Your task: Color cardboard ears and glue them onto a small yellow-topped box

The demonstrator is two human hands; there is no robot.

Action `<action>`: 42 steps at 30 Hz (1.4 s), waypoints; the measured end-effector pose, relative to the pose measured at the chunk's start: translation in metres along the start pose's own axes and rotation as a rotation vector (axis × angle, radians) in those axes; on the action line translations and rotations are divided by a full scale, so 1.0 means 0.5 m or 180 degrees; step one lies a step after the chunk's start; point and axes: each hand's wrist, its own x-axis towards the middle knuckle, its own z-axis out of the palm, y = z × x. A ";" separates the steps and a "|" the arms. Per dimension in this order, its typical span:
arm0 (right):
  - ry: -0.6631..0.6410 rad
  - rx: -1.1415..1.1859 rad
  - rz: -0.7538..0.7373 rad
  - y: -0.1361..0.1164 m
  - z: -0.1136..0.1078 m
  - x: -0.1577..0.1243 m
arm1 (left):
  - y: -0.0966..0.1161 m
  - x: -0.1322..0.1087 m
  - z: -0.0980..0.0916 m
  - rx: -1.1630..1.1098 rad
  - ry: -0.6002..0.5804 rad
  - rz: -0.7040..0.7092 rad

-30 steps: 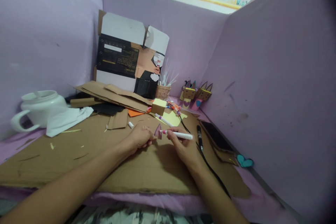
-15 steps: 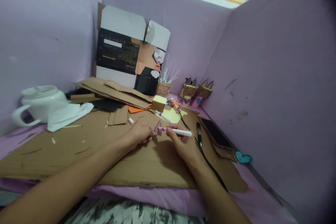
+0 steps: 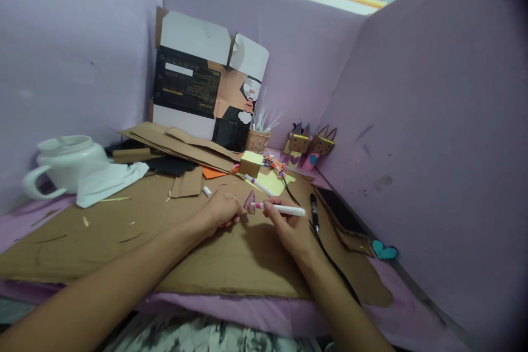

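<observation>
My left hand [image 3: 225, 209] pinches the lower left end of a small pointed cardboard piece [image 3: 249, 203], shaped like an ear, with a dark outline and purple colouring. My right hand [image 3: 289, 225] is closed around a white marker [image 3: 286, 209] held almost level. Its pink tip meets the right side of the cardboard piece. Beyond the hands lies a second white marker with a purple band [image 3: 259, 185]. A white cap [image 3: 207, 191] rests just behind my left hand. Both hands are above the brown cardboard sheet [image 3: 198, 269].
A white teapot-like pot [image 3: 72, 162] and white cloth [image 3: 109, 181] stand left. Flattened cardboard [image 3: 185, 146] and a small box [image 3: 251, 164] lie behind. To the right are a black pen [image 3: 314, 213], a phone [image 3: 341, 209] and a teal heart [image 3: 384, 250]. Cardboard figures [image 3: 297, 143] stand at the back.
The view has shifted slightly. My right hand has made a small move with the marker, its tip still at the ear-shaped piece. My left hand keeps its hold.
</observation>
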 end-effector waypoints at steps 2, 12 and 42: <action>-0.0189 -0.0082 0.0023 -0.008 0.001 0.000 | 0.002 -0.001 0.001 -0.0025 0.0032 -0.0033; -0.0113 0.0016 0.0109 -0.009 0.003 -0.002 | 0.005 -0.004 -0.001 0.0007 0.0072 -0.0072; 0.0266 -0.0144 -0.0151 0.004 -0.006 0.007 | 0.000 0.001 0.000 -0.0086 -0.0013 -0.0112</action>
